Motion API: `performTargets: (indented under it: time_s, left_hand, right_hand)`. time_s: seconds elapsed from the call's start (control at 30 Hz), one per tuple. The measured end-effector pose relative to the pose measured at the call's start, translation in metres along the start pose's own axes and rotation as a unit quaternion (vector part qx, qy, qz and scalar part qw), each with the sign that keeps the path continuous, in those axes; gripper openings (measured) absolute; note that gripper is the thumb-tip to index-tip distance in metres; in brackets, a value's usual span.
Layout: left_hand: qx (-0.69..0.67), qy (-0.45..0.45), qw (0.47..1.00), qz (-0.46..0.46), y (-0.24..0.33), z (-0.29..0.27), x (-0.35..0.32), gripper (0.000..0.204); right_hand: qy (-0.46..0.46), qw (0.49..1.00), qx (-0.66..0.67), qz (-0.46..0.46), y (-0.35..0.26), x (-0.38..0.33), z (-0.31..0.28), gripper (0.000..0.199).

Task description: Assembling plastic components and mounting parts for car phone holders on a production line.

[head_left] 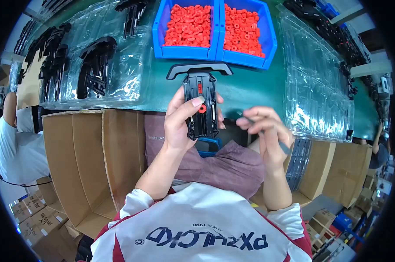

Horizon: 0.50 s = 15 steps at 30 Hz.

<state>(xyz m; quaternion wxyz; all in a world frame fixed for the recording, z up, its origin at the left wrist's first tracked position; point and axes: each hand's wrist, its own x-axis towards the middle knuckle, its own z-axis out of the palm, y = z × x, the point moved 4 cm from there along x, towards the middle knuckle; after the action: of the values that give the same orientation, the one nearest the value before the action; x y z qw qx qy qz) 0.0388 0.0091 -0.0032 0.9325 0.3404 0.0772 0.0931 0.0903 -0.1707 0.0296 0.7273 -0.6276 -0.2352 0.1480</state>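
My left hand is closed around a black plastic assembly with a wide curved handle at its far end. The thumb presses beside a small red gear set in its middle, and a red insert shows farther up the same channel. To the right of the assembly and apart from it, my right hand is raised with its fingers curled, partly smeared by motion. Something dark and thin shows at its fingertips and again by the palm; its kind I cannot make out.
Two blue bins of small red parts stand beyond the assembly. Clear plastic trays lie on the green table on both sides, with black parts at left. Open cardboard boxes flank my lap. Another person sits far left.
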Motion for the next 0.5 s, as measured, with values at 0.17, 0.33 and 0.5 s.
performTargets:
  time_s: [0.17,0.33,0.5]
  left_hand:
    - [0.016,0.032,0.999,0.027,-0.001,0.008,0.003,0.037]
    - [0.098,0.068,0.992,0.041,-0.004,0.015,0.001,0.034]
    - [0.101,0.104,0.988,0.059,-0.003,0.018,-0.002,0.026]
  right_hand:
    - [-0.034,0.997,0.065,-0.016,-0.011,-0.011,0.021,0.021]
    - [-0.052,0.998,-0.022,-0.041,-0.011,-0.009,0.023,0.017]
    - [-0.045,0.992,-0.117,-0.010,-0.014,-0.007,0.027,0.013]
